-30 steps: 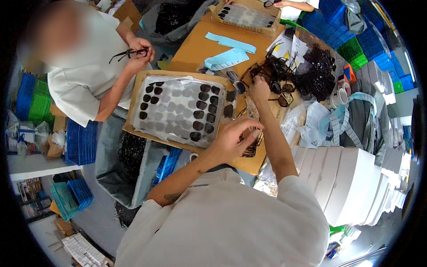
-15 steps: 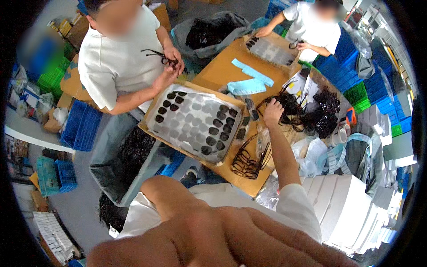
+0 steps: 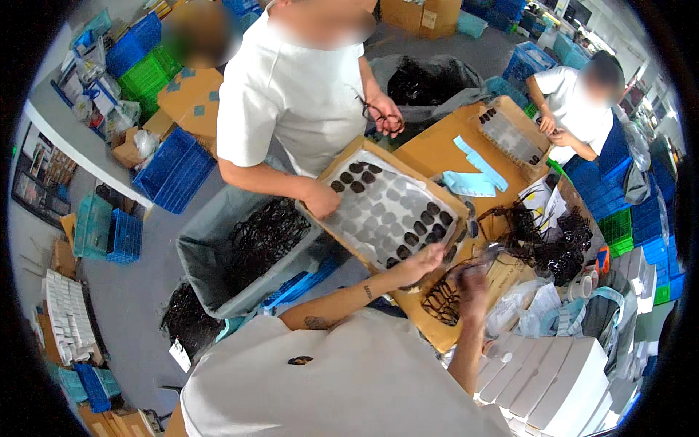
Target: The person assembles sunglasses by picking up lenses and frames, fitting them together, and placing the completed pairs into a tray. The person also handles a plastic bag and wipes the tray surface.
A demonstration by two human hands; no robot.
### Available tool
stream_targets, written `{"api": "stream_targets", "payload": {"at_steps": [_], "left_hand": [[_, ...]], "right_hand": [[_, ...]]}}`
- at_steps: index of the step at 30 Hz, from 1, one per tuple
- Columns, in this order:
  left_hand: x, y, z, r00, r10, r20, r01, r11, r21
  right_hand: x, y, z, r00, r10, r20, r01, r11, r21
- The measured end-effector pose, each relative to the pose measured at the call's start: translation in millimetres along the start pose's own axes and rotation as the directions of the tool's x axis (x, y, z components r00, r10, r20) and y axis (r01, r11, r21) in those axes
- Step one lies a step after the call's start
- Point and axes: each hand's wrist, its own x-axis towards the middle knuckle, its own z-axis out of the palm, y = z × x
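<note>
At centre right of the frame, I see my left hand (image 3: 421, 264) reaching, fingers loosely open, to the near edge of the lens tray (image 3: 386, 211) on the worktop (image 3: 437, 149). My right hand (image 3: 473, 280) is blurred beside the eyeglass frames (image 3: 443, 300); its grip I cannot tell.

Table (image 3: 437, 149): brown top, running from the near edge toward the far right.
Tray (image 3: 386, 211): cardboard, on the near left part, lined with grey insert holding dark lenses.
Second tray (image 3: 510, 135): at the far end.
Blue sheets (image 3: 473, 175): flat between the trays.
Frames (image 3: 546, 240): dark tangled heap at the right.
Boxes (image 3: 561, 379): white stack, near right.
</note>
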Motion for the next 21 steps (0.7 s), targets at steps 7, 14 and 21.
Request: {"api": "stream_targets", "payload": {"at_steps": [7, 14, 21], "left_hand": [[-55, -40, 3, 0.998, 0.037, 0.060, -0.054, 0.944, 0.326], [-82, -34, 16, 0.965, 0.167, -0.203, -0.051, 0.875, 0.481], [-99, -15, -33, 0.765, 0.251, -0.593, -0.367, 0.927, -0.081]], "right_hand": [[-70, 65, 48, 0.961, 0.047, 0.274, -0.059, 0.998, 0.036], [-77, 76, 62, 0.958, 0.083, 0.276, -0.001, 0.959, -0.283], [-60, 67, 79, 0.988, 0.071, 0.140, -0.074, 0.997, 0.015]]}}
